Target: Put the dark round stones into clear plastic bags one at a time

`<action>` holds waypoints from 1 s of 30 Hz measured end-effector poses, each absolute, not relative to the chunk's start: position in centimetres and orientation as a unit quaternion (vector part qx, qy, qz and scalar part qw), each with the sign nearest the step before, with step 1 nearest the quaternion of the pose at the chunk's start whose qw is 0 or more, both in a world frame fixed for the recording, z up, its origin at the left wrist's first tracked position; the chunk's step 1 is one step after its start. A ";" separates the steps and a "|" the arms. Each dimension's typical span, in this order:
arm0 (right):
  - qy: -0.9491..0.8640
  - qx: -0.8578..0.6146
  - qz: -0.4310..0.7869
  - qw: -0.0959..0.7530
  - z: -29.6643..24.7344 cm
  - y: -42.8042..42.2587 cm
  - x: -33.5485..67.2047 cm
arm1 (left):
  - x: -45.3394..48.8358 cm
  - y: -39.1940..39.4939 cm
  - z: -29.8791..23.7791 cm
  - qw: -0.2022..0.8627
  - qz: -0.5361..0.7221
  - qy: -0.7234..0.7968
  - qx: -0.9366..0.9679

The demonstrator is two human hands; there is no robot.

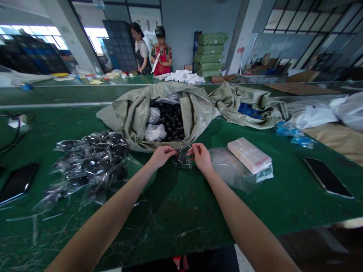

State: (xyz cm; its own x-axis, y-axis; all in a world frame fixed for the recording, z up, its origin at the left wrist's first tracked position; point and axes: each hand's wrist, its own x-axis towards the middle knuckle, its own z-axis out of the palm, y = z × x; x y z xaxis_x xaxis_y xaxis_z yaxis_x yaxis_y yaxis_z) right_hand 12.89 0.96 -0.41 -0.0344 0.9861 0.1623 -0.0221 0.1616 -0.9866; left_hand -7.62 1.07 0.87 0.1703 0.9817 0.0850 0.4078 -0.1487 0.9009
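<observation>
My left hand (161,155) and my right hand (202,156) both pinch the top of a small clear plastic bag (183,158) with a dark item inside, held just above the green table (181,204). Right behind it lies an open grey-green woven sack (195,109) full of small black round pieces (171,121) and clear plastic bundles. A pile of filled clear bags (90,162) with black pieces lies to my left. A stack of flat empty clear bags (249,155) lies to my right.
A second sack (249,104) with blue items lies back right. Black phones rest at far left (17,181) and right (326,175). Two people (151,53) stand at a far table. White bags (340,109) and cardboard lie at right.
</observation>
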 end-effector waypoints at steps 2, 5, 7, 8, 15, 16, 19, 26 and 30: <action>-0.545 -0.471 0.445 0.532 -0.5 1.3 13.3 | -7.5 0.6 0.6 0.402 0.390 0.534 0.633; -0.550 -0.485 0.439 0.519 -0.8 1.8 13.6 | -7.3 -0.3 0.3 0.408 0.397 0.560 0.601; -0.534 -0.482 0.477 0.505 -1.0 2.1 13.6 | -7.3 -0.8 0.2 0.415 0.393 0.576 0.585; -0.525 -0.479 0.501 0.494 -1.1 2.1 13.6 | -7.4 -0.9 0.2 0.419 0.393 0.582 0.576; -0.543 -0.436 0.600 0.393 -1.3 1.7 14.2 | -8.0 -1.3 -0.2 0.426 0.405 0.600 0.543; -0.544 -0.434 0.606 0.385 -1.3 1.7 14.2 | -8.1 -1.3 -0.2 0.426 0.407 0.600 0.542; -0.531 -0.434 0.619 0.383 -1.1 1.6 14.4 | -8.4 -1.3 -0.1 0.420 0.410 0.597 0.547; -0.500 -0.464 0.609 0.405 -0.6 1.8 14.1 | -8.1 -1.3 0.0 0.420 0.414 0.596 0.545; -0.530 -0.497 0.567 0.388 -0.7 2.0 14.3 | -8.1 -1.1 -0.4 0.440 0.419 0.582 0.541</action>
State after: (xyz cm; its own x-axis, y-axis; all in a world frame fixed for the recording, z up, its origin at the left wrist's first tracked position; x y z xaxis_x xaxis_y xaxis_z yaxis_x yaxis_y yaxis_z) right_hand 14.27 2.03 -0.74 -0.2046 0.9669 -0.1527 0.0873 -0.1374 -0.9867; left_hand -8.07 -1.07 -0.37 -0.0286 0.9978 -0.0597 0.2610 0.0651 0.9632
